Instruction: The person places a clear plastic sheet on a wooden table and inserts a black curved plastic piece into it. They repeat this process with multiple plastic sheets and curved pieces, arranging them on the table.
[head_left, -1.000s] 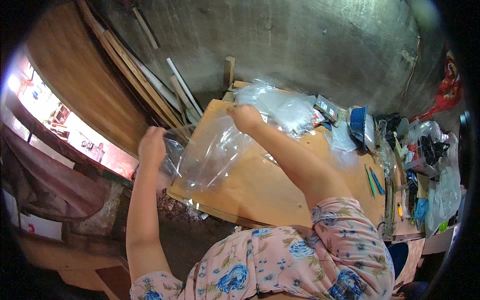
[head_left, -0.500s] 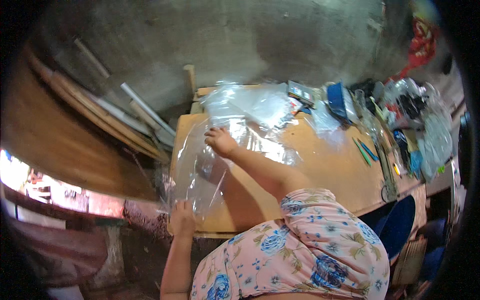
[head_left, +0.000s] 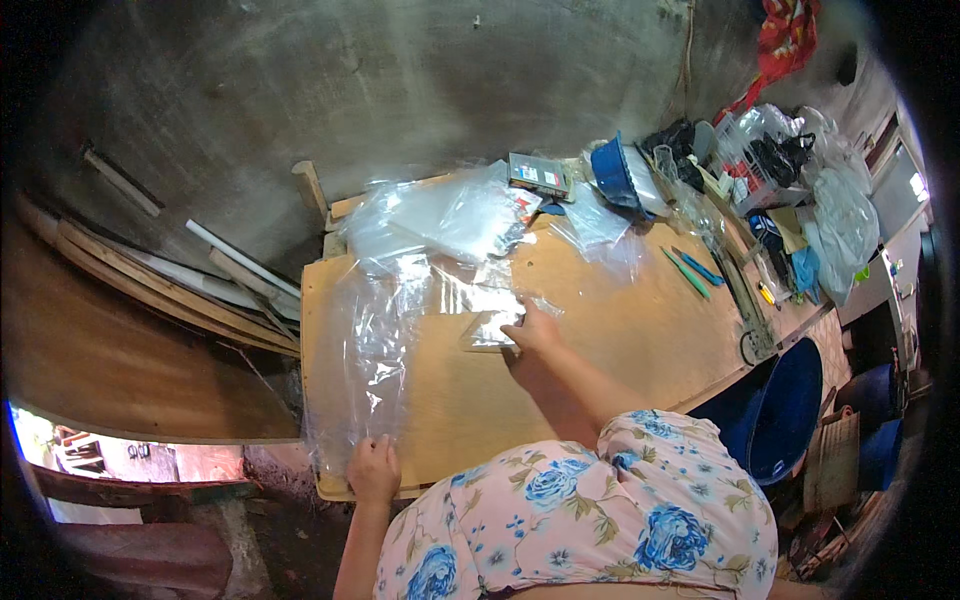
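Observation:
A long clear plastic sheet (head_left: 375,340) lies along the left side of the wooden table (head_left: 450,400), glossy and wrinkled. At its near end, by the table's front left corner, my left hand (head_left: 374,468) is closed on the plastic edge. Farther right, over the middle of the table, my right hand (head_left: 537,330) pinches a shiny clear plastic piece (head_left: 490,332) between thumb and fingers. Whether this piece joins the long sheet, I cannot tell. Behind both lies a pile of clear plastic bags (head_left: 440,215).
A flat box (head_left: 540,176) and a blue basin (head_left: 613,178) stand at the back. Green pliers (head_left: 688,274) and a blue tool (head_left: 698,266) lie right of centre. A crate of bags (head_left: 760,165) fills the far right corner. Boards (head_left: 160,270) lean at the left.
My right hand has moved right and nearer me, from the sheet's far part to mid-table, with plastic in its fingers. My left hand stays at the front left corner. The view has shifted right.

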